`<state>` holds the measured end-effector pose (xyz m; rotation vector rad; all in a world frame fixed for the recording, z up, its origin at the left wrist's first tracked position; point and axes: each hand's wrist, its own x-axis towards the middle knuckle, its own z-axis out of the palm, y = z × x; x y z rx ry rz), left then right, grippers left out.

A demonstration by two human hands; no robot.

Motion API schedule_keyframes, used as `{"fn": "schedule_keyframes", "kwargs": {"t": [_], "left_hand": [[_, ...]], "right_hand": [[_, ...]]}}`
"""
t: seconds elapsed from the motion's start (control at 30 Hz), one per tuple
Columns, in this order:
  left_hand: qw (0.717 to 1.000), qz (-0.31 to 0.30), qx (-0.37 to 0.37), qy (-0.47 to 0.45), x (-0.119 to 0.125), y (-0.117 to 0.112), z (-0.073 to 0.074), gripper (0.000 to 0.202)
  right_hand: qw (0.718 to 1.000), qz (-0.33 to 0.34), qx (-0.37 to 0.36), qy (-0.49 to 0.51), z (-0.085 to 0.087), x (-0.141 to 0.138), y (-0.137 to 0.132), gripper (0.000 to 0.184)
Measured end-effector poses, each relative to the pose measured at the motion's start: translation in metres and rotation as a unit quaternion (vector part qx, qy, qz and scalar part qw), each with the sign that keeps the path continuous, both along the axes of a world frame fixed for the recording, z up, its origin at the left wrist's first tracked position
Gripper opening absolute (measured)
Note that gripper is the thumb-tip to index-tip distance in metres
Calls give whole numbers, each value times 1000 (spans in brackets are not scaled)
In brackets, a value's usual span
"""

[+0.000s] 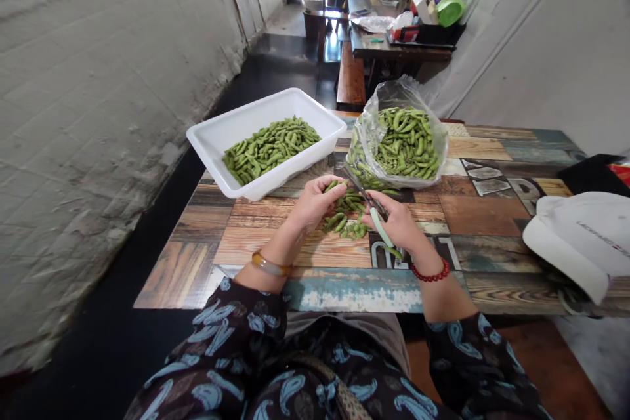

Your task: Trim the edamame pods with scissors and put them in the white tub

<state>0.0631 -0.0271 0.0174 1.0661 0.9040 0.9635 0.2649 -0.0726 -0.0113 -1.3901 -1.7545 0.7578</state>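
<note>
My left hand is closed on a green bean pod, held over a small heap of pods on the table. My right hand grips scissors with pale green handles, blades pointing up-left toward the pod. Behind my hands a clear plastic bag bulges with pods. At the left a white plastic tub holds a layer of pods.
The patchwork wooden table ends near my lap. A white cap lies at the right edge beside a dark item. A white wall runs along the left. Further benches and cluttered tables stand behind.
</note>
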Motion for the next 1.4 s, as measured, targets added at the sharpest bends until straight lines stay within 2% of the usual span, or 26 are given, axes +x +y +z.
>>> {"fn": "schedule_keyframes", "kwargs": {"t": [0.17,0.4,0.53,0.67,0.83,0.93,1.0,1.1,1.2,1.27,1.33,1.4], "left_hand": [[999,-12,38,25,-2,-2,2,33],[991,-45,100,79,-5,3,-5,32],[993,-42,78,71,-4,0,-3,33],[999,-34,36,15,-2,0,-1,30],[995,11,-22,-95,-9,11,-2,21],[993,4,-43,-108,-12,15,-3,22],[998,-16,-23,-63,-9,15,-6,23],[990,-44,84,104,-1,13,-14,17],[928,-53,209,303,6,10,-20,11],[881,-61,251,397,7,8,-22,12],[848,-73,273,448,7,7,-23,15],[832,-85,288,467,7,5,-24,17]], "right_hand": [[999,20,26,-32,-3,-1,-1,54],[997,27,52,-46,-4,0,-1,52],[998,27,55,-35,-5,1,0,51],[999,21,44,-17,-6,1,1,49],[999,-31,-3,35,-6,3,2,57],[997,-48,-7,60,-7,5,3,58],[997,-45,1,65,-7,5,3,57],[997,-40,5,65,-8,5,3,57],[997,-40,1,62,-8,5,4,59],[997,-39,-1,61,-8,5,4,60],[997,-39,1,59,-10,5,5,60],[998,-39,3,56,-12,5,5,60]]}}
